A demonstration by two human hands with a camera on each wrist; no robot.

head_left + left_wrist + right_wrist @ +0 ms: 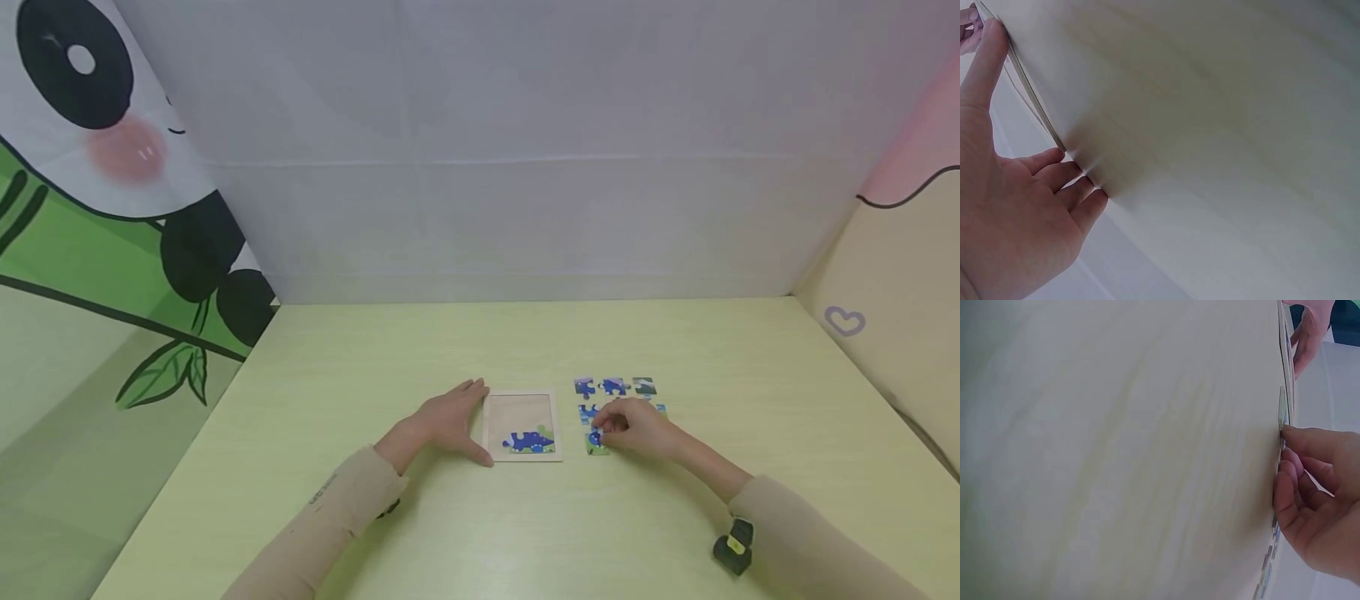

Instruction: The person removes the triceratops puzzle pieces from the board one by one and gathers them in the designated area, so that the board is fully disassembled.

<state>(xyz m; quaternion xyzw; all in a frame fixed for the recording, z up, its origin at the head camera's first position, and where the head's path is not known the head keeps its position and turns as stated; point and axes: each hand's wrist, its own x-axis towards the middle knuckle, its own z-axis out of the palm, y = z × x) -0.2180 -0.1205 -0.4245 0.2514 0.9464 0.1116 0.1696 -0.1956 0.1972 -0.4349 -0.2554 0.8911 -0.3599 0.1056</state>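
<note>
A pale wooden puzzle tray (522,457) lies flat on the table, with joined blue and green pieces (531,442) in its lower right part. My left hand (450,421) is spread along the tray's left side, thumb at the near corner and fingers at the far one; in the left wrist view the fingertips of this hand (1035,206) touch the tabletop. To the right of the tray, my right hand (637,427) pinches a blue and green puzzle piece (595,447). The right wrist view shows that piece (1282,403) tilted up at the thumb tip, its face hidden.
Loose puzzle pieces (613,387) lie in rows beyond the right hand, some partly covered by it. The light wooden table (525,533) meets a pale back wall (525,225). Printed cloth panels (202,375) stand at both sides.
</note>
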